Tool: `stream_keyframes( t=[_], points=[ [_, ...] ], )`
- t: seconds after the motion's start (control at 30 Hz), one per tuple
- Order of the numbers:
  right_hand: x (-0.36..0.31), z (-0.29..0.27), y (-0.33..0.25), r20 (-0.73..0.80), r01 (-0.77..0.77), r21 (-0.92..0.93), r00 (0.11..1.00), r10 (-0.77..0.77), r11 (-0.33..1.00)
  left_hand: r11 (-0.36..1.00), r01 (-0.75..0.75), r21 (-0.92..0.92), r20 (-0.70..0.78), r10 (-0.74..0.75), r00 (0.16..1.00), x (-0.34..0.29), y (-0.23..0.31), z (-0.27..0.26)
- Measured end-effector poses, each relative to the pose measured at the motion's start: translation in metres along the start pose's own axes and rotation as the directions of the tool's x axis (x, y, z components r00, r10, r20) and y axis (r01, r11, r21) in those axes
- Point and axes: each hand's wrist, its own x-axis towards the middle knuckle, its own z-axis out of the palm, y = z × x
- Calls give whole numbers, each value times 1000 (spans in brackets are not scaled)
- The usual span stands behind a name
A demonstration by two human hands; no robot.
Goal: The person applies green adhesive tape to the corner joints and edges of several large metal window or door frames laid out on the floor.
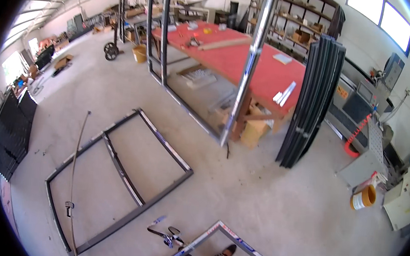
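Observation:
Neither of my hands shows. At the lower edge, a metal frame [243,246] with printed protective film crosses in front of my patterned trouser legs. One dark shoe [228,250] is visible inside its corner, and whether a hand holds the frame beyond the picture's edge is hidden. Left of it on the floor lies a larger dark rectangular frame [119,224] with one crossbar [121,168]. A long tape measure blade [74,166] stretches across that frame's left part. Beside the frames is a small heap of dark straps [170,236].
Upright metal frame posts [248,69] stand against a red-topped worktable [276,78]. A tall bundle of dark profiles [313,100] leans at its right end. Farther right are a machine [356,106] and an orange bucket [363,197]. Black panels [12,132] stand at the far left.

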Motion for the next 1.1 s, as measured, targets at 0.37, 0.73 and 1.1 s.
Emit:
stream_keyframes(
  t=[0.37,0.73,1.1],
  points=[
    [43,-48,45,-87,-37,296,994,65,954,1000,9,-27,72,-7,997,72,6,-15],
    [2,-139,112,-185,-216,383,934,304,898,801,-228,554,160,166,973,132,161,-17],
    [-45,-19,202,-35,-210,967,450,892,144,226,-522,822,224,716,662,87,453,-3]
  ],
)
